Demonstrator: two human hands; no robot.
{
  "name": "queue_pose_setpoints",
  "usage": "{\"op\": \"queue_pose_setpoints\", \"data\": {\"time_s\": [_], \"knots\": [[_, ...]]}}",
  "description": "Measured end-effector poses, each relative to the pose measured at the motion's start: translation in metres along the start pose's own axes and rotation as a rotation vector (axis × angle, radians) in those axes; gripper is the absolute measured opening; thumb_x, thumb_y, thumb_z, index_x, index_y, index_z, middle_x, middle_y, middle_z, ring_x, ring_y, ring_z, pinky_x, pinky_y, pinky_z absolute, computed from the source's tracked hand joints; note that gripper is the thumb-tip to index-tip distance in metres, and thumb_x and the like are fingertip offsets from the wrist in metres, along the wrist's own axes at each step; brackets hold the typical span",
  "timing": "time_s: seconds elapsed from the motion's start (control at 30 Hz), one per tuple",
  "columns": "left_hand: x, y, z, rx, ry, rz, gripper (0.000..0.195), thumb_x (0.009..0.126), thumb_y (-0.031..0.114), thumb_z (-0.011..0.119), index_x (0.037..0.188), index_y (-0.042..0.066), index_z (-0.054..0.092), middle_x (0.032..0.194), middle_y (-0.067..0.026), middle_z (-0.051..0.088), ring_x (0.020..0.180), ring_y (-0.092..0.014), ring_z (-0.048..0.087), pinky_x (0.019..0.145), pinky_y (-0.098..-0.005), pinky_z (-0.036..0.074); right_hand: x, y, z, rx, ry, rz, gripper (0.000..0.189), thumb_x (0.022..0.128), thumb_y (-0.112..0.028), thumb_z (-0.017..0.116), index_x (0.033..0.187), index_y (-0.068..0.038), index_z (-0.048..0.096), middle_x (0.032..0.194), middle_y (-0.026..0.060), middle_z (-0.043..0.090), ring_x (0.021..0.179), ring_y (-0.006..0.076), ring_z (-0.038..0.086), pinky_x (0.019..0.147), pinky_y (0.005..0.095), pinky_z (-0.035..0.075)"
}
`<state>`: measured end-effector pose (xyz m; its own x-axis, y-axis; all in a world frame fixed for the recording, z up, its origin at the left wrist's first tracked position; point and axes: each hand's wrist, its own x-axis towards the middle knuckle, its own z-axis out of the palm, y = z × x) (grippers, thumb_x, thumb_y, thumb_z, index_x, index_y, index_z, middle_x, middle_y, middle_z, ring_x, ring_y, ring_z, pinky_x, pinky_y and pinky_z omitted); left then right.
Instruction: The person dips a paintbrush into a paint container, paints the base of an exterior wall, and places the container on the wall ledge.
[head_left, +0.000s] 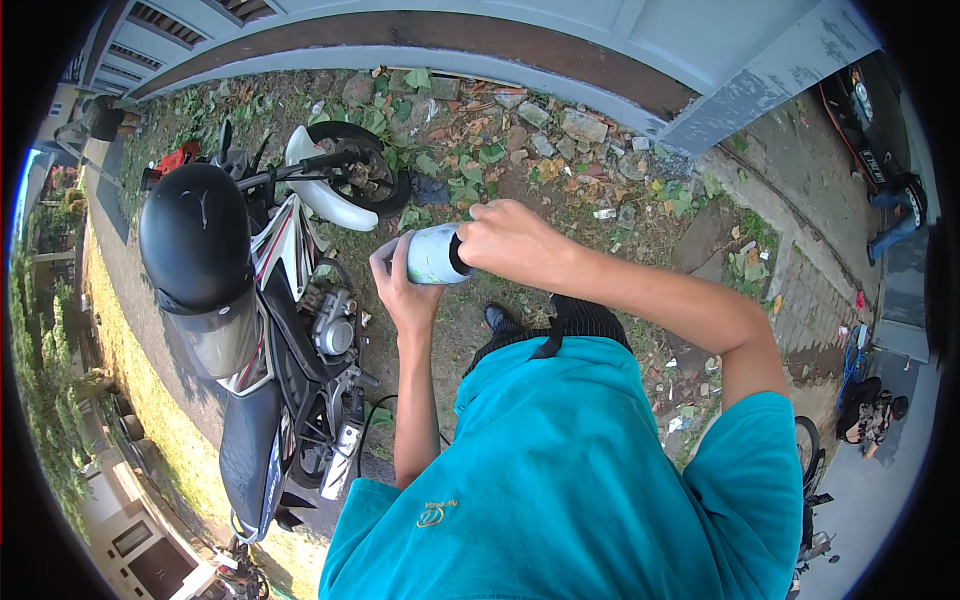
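A pale bluish-white cylinder, apparently a can or cup (433, 256), is held in front of me, lying tilted on its side with a dark mouth facing right. My left hand (415, 294) wraps around its left end and underside. At the mouth, my right hand (514, 244) is curled with its fingertips at or just inside the rim. Whatever those fingers hold is hidden. To my left stands a motocross-style motorcycle (307, 367), its white front fender (326, 184) close to the can. A black full-face helmet (196, 240) with a smoky visor rests on it.
Leafy ground with broken bricks (585, 126) runs along a pale painted wall (480, 56). A paved strip (814, 289) lies on the right, with a crouching person (870, 420), a standing person (904, 214) and a dark car (862, 127). Another person (105, 120) is at the far left.
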<state>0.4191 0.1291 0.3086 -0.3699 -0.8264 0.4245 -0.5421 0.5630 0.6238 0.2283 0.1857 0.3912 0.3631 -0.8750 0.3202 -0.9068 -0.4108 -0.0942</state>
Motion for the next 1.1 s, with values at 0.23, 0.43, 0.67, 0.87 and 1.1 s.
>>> {"op": "queue_pose_setpoints", "data": {"time_s": [0.23, 0.43, 0.67, 0.87, 1.1], "knots": [[0.006, 0.012, 0.017, 0.022, 0.001, 0.057, 0.072, 0.048, 0.005, 0.085, 0.116, 0.007, 0.064, 0.108, -0.0148, 0.055, 0.098, -0.033, 0.059, 0.085, -0.0424, 0.050, -0.018, 0.016, -0.016, 0.011, -0.019, 0.090, 0.002, 0.063, -0.009, 0.068, 0.063, -0.006, 0.068, 0.069, 0.0097, 0.067, 0.071, 0.0254, 0.067, 0.061, 0.0368, 0.055], [0.011, 0.033, 0.046, 0.020, -0.037, 0.090, 0.074, 0.050, 0.013, 0.089, 0.118, 0.006, 0.062, 0.108, -0.0161, 0.054, 0.098, -0.035, 0.059, 0.086, -0.0451, 0.048, -0.047, 0.041, -0.022, 0.012, 0.039, 0.135, 0.003, 0.061, -0.009, 0.067, 0.060, -0.006, 0.067, 0.064, 0.0131, 0.065, 0.067, 0.0288, 0.068, 0.057, 0.0388, 0.054], [0.029, 0.062, 0.093, -0.036, -0.078, 0.163, 0.074, 0.050, 0.011, 0.087, 0.120, 0.006, 0.061, 0.108, -0.0161, 0.054, 0.099, -0.036, 0.058, 0.086, -0.0457, 0.047, -0.102, 0.092, -0.047, 0.096, -0.040, 0.293, 0.005, 0.067, -0.010, 0.068, 0.069, -0.005, 0.068, 0.070, 0.0135, 0.066, 0.068, 0.0301, 0.068, 0.058, 0.0412, 0.054], [0.047, 0.105, 0.150, -0.116, -0.125, 0.144, 0.072, 0.048, 0.014, 0.091, 0.114, 0.006, 0.063, 0.107, -0.0155, 0.057, 0.097, -0.034, 0.060, 0.085, -0.0441, 0.049, -0.173, 0.140, -0.069, 0.460, -0.067, 0.683, 0.012, 0.082, -0.016, 0.069, 0.089, -0.008, 0.073, 0.079, 0.0157, 0.068, 0.074, 0.0337, 0.067, 0.066, 0.0439, 0.051], [0.064, 0.159, 0.216, -0.201, -0.196, 0.175, 0.073, 0.047, 0.013, 0.089, 0.113, 0.000, 0.061, 0.104, -0.0151, 0.059, 0.094, -0.033, 0.061, 0.084, -0.0411, 0.051, -0.248, 0.179, -0.065, 1.021, 0.201, 1.070, 0.023, 0.089, -0.019, 0.068, 0.106, -0.004, 0.072, 0.083, 0.0069, 0.071, 0.071, 0.0110, 0.060, 0.067, 0.0303, 0.049]]}}
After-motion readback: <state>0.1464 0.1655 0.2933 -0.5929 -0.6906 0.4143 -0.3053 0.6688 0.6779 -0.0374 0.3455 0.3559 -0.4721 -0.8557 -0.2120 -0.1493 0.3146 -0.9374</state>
